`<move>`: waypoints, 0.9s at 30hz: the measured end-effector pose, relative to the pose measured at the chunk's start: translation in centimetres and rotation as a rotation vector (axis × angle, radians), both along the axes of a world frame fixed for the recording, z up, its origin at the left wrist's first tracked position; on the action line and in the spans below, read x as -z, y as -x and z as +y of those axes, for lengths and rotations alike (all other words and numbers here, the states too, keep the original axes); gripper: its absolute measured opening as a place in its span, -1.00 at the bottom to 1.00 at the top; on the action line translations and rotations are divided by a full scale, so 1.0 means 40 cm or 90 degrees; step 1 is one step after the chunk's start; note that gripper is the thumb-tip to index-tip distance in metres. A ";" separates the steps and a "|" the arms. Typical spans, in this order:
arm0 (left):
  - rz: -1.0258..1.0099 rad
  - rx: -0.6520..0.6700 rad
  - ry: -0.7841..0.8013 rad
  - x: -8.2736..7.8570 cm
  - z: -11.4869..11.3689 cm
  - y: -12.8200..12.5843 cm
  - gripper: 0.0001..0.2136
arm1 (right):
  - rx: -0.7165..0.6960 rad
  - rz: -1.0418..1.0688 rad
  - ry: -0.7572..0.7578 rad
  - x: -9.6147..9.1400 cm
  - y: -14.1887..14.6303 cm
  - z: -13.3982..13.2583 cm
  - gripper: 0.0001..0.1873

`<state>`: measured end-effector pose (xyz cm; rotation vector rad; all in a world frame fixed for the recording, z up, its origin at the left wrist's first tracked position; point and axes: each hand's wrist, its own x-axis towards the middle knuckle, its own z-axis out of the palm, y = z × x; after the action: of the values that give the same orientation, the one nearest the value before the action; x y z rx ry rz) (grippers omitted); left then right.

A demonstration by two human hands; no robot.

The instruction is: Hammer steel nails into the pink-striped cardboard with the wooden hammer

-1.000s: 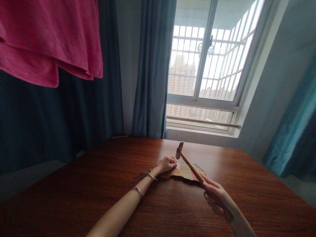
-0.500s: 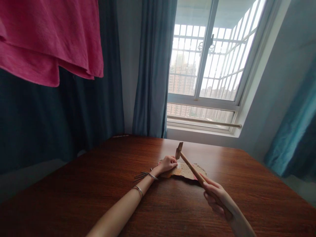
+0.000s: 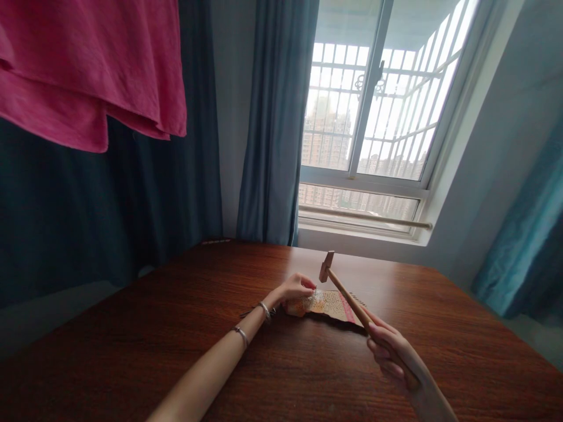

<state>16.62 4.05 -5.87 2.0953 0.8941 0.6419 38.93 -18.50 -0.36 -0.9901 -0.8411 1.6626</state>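
hammer (image 3: 352,303), partly hidden, is clamped in the right hand (image 3: 394,354), while the left hand (image 3: 297,286) pinches an indistinct nail (image 3: 315,289).

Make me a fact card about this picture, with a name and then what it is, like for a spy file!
Left hand: fingertips pinch a thin rod, held upright
Right hand: grips the wooden handle of a hammer
Hammer head: raised, apart from the rod
Sheet: tan, dotted, pink stripe near its right end, lying on the table
Table: brown wood grain
Left arm: two silvery bracelets
Upper left: hanging pink cloth
Behind: blue curtains, window with bars outside
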 end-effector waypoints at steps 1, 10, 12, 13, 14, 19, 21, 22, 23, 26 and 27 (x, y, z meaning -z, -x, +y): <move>-0.006 -0.004 -0.011 0.004 0.000 -0.001 -0.68 | 0.001 0.006 -0.003 -0.002 0.002 -0.002 -0.28; -0.054 -0.016 -0.070 0.047 0.012 -0.018 -0.73 | -0.008 -0.013 -0.002 -0.008 0.005 -0.005 -0.19; -0.059 -0.017 -0.075 0.045 0.008 -0.018 -0.73 | -0.017 -0.025 -0.001 -0.006 0.005 -0.005 -0.20; -0.061 -0.018 -0.077 0.042 0.005 -0.018 -0.74 | -0.022 -0.031 -0.001 -0.005 0.005 -0.005 -0.21; -0.063 -0.019 -0.078 0.039 0.002 -0.018 -0.74 | -0.026 -0.037 -0.001 -0.003 0.005 -0.004 -0.21; -0.072 -0.017 -0.084 0.030 -0.008 -0.021 -0.75 | -0.028 -0.047 -0.010 0.006 0.006 -0.001 -0.21; -0.069 -0.017 -0.087 0.029 -0.009 -0.023 -0.75 | -0.031 -0.050 -0.014 0.008 0.005 0.000 -0.20; -0.065 -0.019 -0.088 0.029 -0.010 -0.024 -0.75 | -0.033 -0.053 -0.015 0.009 0.004 0.001 -0.20; -0.060 -0.022 -0.088 0.028 -0.011 -0.025 -0.75 | -0.034 -0.054 -0.014 0.011 0.003 0.001 -0.20; -0.051 -0.032 -0.092 0.028 -0.013 -0.026 -0.75 | -0.037 -0.050 -0.011 0.014 0.001 0.003 -0.20; -0.054 -0.033 -0.095 0.028 -0.014 -0.027 -0.76 | -0.037 -0.048 -0.011 0.015 0.000 0.004 -0.20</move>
<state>17.69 3.48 -6.97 2.1645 0.8789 0.8406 38.91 -18.35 -0.96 -1.0314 -0.9406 1.6729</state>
